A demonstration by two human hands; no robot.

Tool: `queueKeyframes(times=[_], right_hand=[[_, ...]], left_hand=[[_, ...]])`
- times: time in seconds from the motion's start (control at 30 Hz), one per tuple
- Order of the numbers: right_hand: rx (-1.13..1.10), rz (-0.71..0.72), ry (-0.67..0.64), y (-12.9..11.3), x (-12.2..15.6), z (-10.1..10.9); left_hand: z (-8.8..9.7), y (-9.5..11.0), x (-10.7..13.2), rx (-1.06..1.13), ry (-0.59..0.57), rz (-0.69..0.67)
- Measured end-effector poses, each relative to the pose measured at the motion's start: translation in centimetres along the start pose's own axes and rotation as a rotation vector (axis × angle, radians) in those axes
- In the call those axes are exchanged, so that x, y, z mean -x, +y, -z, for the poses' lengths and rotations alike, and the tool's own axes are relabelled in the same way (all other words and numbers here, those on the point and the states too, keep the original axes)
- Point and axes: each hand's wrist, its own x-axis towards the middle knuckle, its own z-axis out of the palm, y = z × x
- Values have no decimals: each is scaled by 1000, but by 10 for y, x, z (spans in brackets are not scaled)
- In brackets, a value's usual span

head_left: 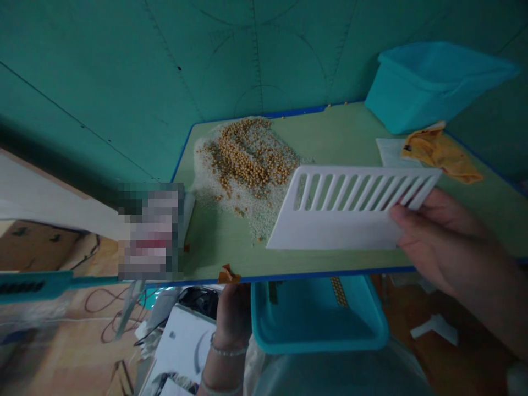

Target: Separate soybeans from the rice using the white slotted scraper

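Observation:
My right hand is closed round the right end of a white plastic scraper with a row of slots along its top. The scraper stands tilted over the table, its left end beside a spread heap of small pale grains. Round yellow-brown beans, like soybeans, lie on top of the grains. Below the table's front edge, my left hand is at the left side of a teal plastic basin; its fingers are hidden, so its grip does not show.
The pale green table has a blue edge. A teal bin stands at the back right, near an orange cloth. Brown tape sticks to the front edge. A white box and cables lie below left.

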Motion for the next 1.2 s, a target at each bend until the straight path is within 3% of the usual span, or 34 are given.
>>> queueKeyframes(times=[0.13,0.27,0.57,1.2], right_hand=[[-52,23,-42,6,-20,-5],[-26,11,-39,12,-29,-13],[96,-29,-126,8,-34,-28],[110,-73,-218,13,-26,-23]], left_hand=[[-2,1,2,-41,90,4],[-1,4,5,-47,96,46],[2,8,9,-44,62,27],[14,7,4,-9,96,-21]])
